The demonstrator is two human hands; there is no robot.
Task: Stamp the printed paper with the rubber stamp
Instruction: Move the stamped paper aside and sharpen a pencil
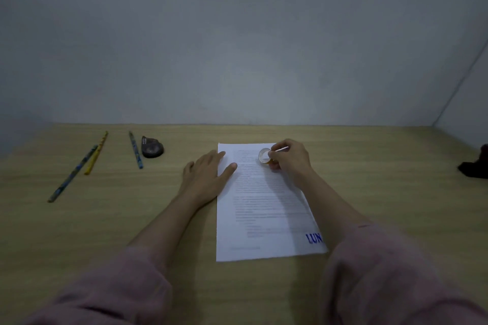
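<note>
1. Tabletop: light wood, carrying everything listed.
2. Printed paper: lies flat before me, blue lettering at its near right corner.
3. My left hand: open, fingers spread flat, pinning the paper's left edge.
4. My right hand: closed around the rubber stamp.
5. Rubber stamp: round, tilted, over the paper's top right.
</note>
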